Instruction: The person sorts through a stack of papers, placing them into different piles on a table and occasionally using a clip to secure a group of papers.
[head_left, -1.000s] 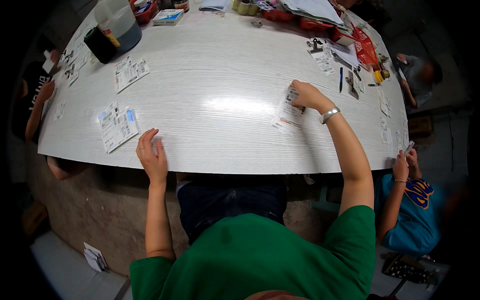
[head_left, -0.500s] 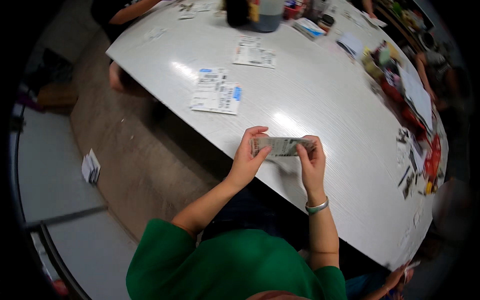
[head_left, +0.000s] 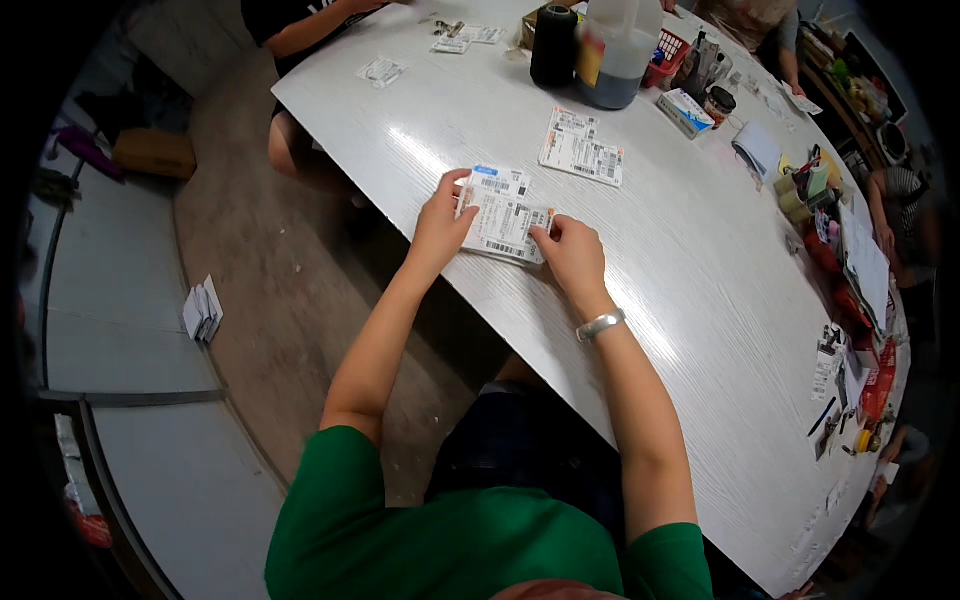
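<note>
My left hand (head_left: 439, 227) and my right hand (head_left: 574, 262) grip a white printed label sheet (head_left: 503, 222) by its two sides, thumbs on its face. It lies over or just above another label sheet with a blue patch (head_left: 486, 170) near the table's front edge; whether the two touch I cannot tell. Both hands are closed at the edges, their other fingers partly hidden underneath. A little farther back and to the right, more label sheets (head_left: 583, 150) lie overlapping on the table.
On the white table (head_left: 690, 290) stand a black spool-like cylinder (head_left: 554, 48), a jug of dark liquid (head_left: 611, 60), a red basket (head_left: 664, 58) and a small box (head_left: 686, 113). Clutter (head_left: 850, 260) lines the right edge. Other people sit around; papers (head_left: 203, 309) lie at the left.
My hands have moved forward and left with the label sheet, onto or over the sheet with the blue patch. Its printed face now lies flatter. The whole view has shifted.
</note>
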